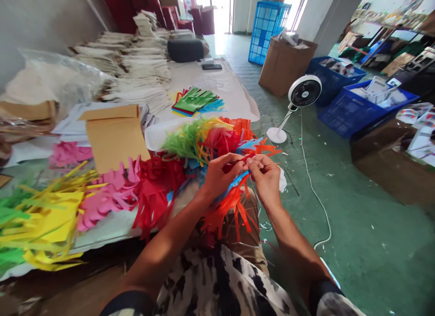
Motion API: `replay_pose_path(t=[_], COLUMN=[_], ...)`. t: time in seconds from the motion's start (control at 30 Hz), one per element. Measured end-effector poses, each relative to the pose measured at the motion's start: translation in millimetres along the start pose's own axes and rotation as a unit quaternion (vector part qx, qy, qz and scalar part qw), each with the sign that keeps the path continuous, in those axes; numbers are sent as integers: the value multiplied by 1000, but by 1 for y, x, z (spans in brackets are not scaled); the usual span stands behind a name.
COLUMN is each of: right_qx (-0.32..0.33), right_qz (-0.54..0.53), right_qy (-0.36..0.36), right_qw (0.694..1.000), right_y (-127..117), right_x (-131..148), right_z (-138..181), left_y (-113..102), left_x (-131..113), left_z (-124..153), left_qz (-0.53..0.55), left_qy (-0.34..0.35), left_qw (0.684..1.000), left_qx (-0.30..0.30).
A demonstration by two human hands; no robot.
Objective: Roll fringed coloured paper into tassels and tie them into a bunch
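My left hand (222, 174) and my right hand (265, 176) meet above my lap, fingertips pinched on a red paper strip (249, 157) that runs between them. Orange paper fringe (231, 209) hangs below the hands over my knee, with a bit of blue beside it. Just beyond my hands lies a heap of fringed paper tassels, green (185, 141), red (220, 141) and orange. Left of my left hand, dark red fringe (158, 184) hangs over the table edge. How the strip is joined to the orange fringe is hidden by my fingers.
Pink (108, 196) and yellow fringed paper (57, 211) covers the table's left. Behind are a brown envelope (115, 132), fabric stacks (139, 66) and flat coloured fringe sheets (195, 99). A white fan (305, 91), its cord, a cardboard box (285, 64) and blue crates (365, 105) stand right.
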State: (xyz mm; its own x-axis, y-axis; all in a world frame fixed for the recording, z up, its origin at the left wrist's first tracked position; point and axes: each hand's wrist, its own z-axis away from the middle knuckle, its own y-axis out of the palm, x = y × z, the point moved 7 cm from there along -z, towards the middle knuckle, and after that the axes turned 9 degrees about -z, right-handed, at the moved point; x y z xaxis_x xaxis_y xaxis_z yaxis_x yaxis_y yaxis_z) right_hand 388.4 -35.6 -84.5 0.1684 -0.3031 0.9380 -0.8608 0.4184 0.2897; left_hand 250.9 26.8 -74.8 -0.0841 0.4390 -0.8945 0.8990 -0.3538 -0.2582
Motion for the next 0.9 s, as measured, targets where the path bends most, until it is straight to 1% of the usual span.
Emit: replay_pose_path(t=[0.2,0.37,0.47,0.6,0.67,0.77,0.9], right_qx=[5,15,17,21,28,36,38], right_qz=[27,36,34,42,48,55,72], right_qy=[-16,14,27,11,13,12,11], right_qw=[1000,999,999,999,998,998,997], right_y=[1,3,2,3,5,7,8], right_x=[0,-4,-6,-5,-6,-8,-11], right_z=[2,0,0,1,1,0,-1], left_y=[-5,-7,-8,-11,-13,-16,-20], left_x=[0,3,-1,-9,-12,-12,-1], left_z=[0,4,5,5,4,2,-2], left_qz=[-47,-63,-110,-168,-179,-136,-38], left_qy=[21,24,60,120,136,119,36], left_qw=[999,997,991,976,972,982,998], left_qx=[-17,-46,-55,-67,-69,-61,-44])
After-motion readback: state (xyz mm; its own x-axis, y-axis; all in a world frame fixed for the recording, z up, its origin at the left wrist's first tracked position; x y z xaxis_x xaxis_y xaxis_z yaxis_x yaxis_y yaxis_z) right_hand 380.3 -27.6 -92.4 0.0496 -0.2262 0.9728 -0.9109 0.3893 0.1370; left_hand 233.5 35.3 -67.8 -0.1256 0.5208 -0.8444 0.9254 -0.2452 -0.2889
